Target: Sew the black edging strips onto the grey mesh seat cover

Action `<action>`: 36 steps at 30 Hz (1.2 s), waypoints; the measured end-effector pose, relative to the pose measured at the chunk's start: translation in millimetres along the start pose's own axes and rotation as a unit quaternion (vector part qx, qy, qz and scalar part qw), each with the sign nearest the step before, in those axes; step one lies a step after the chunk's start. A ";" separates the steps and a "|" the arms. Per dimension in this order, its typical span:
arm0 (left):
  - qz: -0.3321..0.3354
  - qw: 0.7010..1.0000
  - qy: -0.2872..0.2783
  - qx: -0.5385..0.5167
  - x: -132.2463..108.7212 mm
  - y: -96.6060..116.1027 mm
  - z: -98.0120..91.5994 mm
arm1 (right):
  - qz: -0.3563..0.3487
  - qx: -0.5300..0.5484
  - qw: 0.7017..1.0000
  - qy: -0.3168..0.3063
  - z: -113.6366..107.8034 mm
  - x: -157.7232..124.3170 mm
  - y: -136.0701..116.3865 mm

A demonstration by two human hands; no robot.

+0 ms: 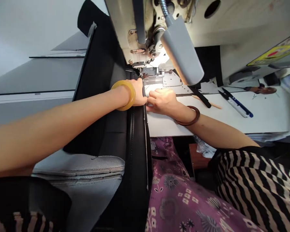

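The left hand point(138, 96) is pressing open and the right hand point(160, 101) is pinching the seam of a bulky, stiff padded black cover point(116, 135), best held there, hanging off the tabletop point(207, 119) beside the sewing machine needle point(141, 73)!

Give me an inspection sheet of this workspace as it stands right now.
surface: white tabletop beside the sewing machine.
job's things: black padded panel with grey mesh section, its edge reaching the presser foot by the needle plate.
clutter: blue-handled snips, brown-handled screwdriver, wooden stick.
grips: left hand, yellow bangle, on the panel's edge; right hand, brown bangle, against that edge.
cables: nothing seen.
surroundings: grey lamp overhead; purple floral cloth below.
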State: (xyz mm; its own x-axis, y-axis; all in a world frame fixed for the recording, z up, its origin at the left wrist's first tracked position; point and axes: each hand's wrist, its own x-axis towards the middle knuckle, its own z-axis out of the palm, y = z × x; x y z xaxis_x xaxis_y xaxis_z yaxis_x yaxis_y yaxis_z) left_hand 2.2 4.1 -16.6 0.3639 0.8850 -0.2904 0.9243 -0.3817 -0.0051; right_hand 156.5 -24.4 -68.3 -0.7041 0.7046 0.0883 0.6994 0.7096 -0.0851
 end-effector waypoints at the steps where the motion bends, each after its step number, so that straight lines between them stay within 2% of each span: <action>1: -0.008 0.999 -0.025 0.022 -1.7 1.9 -2.0 | 0.012 0.009 1.000 -0.001 0.1 -0.4 1.4; 3: -0.043 0.993 -0.086 0.066 -7.4 6.3 -7.0 | 0.019 0.022 1.000 0.003 1.2 -0.6 5.1; 6: -0.043 0.989 -0.115 0.078 -17.8 9.6 -13.5 | 0.014 0.038 0.998 0.040 6.0 1.1 11.3; 8: -0.027 0.993 -0.093 0.066 -23.9 7.6 -15.2 | 0.018 0.048 0.996 0.075 10.7 4.2 14.1; 11: -0.009 0.998 -0.020 0.067 -30.3 1.0 -13.3 | 0.054 0.057 0.991 0.112 16.1 12.9 14.9; 14: 0.031 0.995 0.032 0.088 -32.6 -7.0 -6.1 | 0.109 0.067 0.987 0.097 14.5 22.3 12.0; 17: 0.078 0.994 0.026 0.078 -33.1 -14.9 4.6 | 0.135 0.067 0.987 0.056 5.9 24.4 7.3; 19: 0.087 0.994 0.017 0.068 -33.6 -19.1 10.7 | 0.119 0.057 0.991 0.037 -0.9 20.2 4.6; 21: 0.090 0.994 0.015 0.065 -33.9 -20.9 13.9 | 0.073 0.046 0.996 0.012 -6.7 13.3 2.5; 25: 0.071 0.996 0.023 0.054 -32.7 -13.9 11.6 | -0.008 0.024 0.999 -0.027 -13.0 1.5 -0.7; 30: -0.022 0.999 0.040 0.028 -32.6 0.6 8.8 | 0.018 0.017 0.999 -0.030 -11.3 0.7 0.0; 33: -0.030 0.998 0.045 0.026 -33.7 0.3 12.2 | 0.000 0.024 0.999 -0.027 -7.9 2.0 6.0; 36: -0.028 0.998 0.042 0.030 -34.0 -2.9 15.6 | -0.002 0.033 0.999 0.013 -6.0 1.4 13.9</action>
State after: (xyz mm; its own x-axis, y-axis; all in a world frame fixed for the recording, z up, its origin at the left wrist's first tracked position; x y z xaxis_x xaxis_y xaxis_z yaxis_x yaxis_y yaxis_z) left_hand -14.7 -29.0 -21.7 0.3227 0.9237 -0.2066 0.9358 -0.3441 -0.0768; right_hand 166.0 -13.6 -63.4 -0.7032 0.7017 0.1147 0.6859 0.7120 -0.1506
